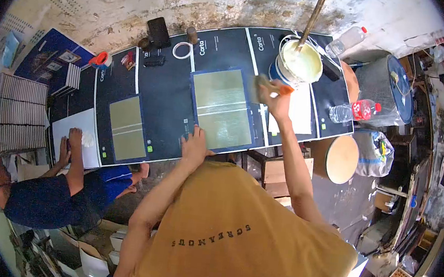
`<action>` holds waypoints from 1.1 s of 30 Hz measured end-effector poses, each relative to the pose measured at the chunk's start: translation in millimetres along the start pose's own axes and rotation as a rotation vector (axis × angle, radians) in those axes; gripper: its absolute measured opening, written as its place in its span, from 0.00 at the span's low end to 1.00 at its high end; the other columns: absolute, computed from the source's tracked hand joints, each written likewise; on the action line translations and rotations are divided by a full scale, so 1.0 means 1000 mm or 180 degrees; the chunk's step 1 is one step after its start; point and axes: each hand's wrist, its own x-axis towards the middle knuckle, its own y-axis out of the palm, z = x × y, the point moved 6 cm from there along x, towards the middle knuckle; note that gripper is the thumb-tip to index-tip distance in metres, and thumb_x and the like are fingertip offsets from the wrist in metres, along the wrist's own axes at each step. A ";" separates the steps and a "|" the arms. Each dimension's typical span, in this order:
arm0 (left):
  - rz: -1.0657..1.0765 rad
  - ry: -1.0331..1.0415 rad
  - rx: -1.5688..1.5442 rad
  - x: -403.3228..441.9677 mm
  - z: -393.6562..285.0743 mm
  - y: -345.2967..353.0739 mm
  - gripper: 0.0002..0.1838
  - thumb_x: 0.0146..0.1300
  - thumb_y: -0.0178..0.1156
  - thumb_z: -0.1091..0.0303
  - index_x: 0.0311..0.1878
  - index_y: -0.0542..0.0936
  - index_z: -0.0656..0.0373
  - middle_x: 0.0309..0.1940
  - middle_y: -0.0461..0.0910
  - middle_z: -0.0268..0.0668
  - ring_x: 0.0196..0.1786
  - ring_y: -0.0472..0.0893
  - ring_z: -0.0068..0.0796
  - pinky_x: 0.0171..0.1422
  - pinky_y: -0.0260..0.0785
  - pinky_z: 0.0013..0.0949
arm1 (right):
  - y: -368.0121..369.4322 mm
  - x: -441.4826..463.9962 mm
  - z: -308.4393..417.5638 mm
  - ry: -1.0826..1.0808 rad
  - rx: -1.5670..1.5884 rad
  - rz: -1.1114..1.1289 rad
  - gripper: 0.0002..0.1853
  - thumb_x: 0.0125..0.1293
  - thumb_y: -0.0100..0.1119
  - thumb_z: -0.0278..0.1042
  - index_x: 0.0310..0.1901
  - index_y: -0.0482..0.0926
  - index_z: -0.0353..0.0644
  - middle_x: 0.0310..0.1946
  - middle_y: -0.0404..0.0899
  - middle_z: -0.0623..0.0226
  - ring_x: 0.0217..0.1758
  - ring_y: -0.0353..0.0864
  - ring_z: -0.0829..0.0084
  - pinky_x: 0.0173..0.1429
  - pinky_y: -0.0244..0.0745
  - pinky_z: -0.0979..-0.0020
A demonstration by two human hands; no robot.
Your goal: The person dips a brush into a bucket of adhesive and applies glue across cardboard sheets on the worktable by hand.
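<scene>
Ochre T-shirt is bulging below splayed left hand; right hand is gripping paintbrush, overloading risking drips on white paper.

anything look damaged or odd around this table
The wall behind the black tabletop looks damaged: brown blotches break up its pale surface, so it seems stained or flaking. Nothing else clearly stands out.

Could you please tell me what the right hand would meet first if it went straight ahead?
Probably the near side of the white bucket; depth is unclear, so the right hand might pass above it.
</scene>
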 end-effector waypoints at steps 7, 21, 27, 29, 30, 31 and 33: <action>-0.0091 -0.0041 0.0028 -0.008 -0.005 -0.013 0.47 0.47 0.75 0.44 0.65 0.66 0.61 0.73 0.61 0.46 0.62 0.76 0.48 0.62 0.71 0.61 | 0.056 0.122 -0.054 -0.0163 -0.2183 0.1029 0.18 0.60 0.66 0.55 0.40 0.85 0.48 0.35 0.85 0.53 0.40 0.85 0.51 0.44 0.80 0.53; -0.0112 -0.0302 0.0038 0.000 -0.009 -0.007 0.49 0.42 0.79 0.48 0.66 0.66 0.57 0.71 0.65 0.42 0.60 0.77 0.47 0.61 0.71 0.60 | 0.237 0.154 0.081 -0.1446 -0.1815 0.2224 0.21 0.61 0.65 0.53 0.41 0.83 0.41 0.40 0.85 0.51 0.48 0.84 0.49 0.53 0.79 0.53; -0.0499 -0.0034 -0.0933 0.005 0.020 -0.019 0.28 0.60 0.67 0.47 0.53 0.78 0.60 0.65 0.70 0.45 0.55 0.77 0.50 0.62 0.66 0.56 | 0.105 0.114 0.069 -0.0214 0.1352 0.0375 0.23 0.58 0.75 0.43 0.51 0.84 0.38 0.40 0.87 0.63 0.41 0.85 0.71 0.45 0.79 0.69; -0.0731 -0.0111 -0.1425 0.017 0.045 -0.021 0.23 0.68 0.59 0.48 0.48 0.82 0.61 0.58 0.76 0.47 0.54 0.77 0.50 0.61 0.66 0.52 | 0.045 0.073 0.056 0.0948 0.2032 -0.0016 0.26 0.59 0.75 0.40 0.55 0.81 0.33 0.40 0.84 0.70 0.33 0.79 0.81 0.35 0.74 0.78; -0.0856 -0.0219 -0.1669 0.034 0.059 -0.032 0.23 0.71 0.55 0.48 0.46 0.83 0.61 0.54 0.78 0.47 0.54 0.77 0.50 0.60 0.65 0.50 | 0.027 0.057 0.043 0.0844 0.2424 -0.0548 0.24 0.61 0.73 0.39 0.54 0.81 0.33 0.36 0.82 0.74 0.26 0.72 0.86 0.26 0.66 0.80; -0.0968 -0.0327 -0.1913 0.052 0.072 -0.043 0.24 0.74 0.50 0.49 0.43 0.84 0.61 0.50 0.81 0.48 0.53 0.78 0.50 0.59 0.65 0.48 | 0.010 0.035 0.014 0.1244 0.2406 -0.0696 0.20 0.62 0.72 0.38 0.49 0.82 0.33 0.34 0.81 0.74 0.22 0.67 0.87 0.22 0.60 0.79; -0.1568 0.0206 -0.2231 0.089 0.083 -0.076 0.24 0.77 0.46 0.50 0.44 0.84 0.61 0.41 0.83 0.49 0.50 0.78 0.50 0.55 0.65 0.46 | -0.004 -0.007 0.008 0.1386 0.1957 -0.1259 0.12 0.64 0.69 0.35 0.42 0.83 0.35 0.33 0.81 0.71 0.23 0.69 0.83 0.28 0.65 0.77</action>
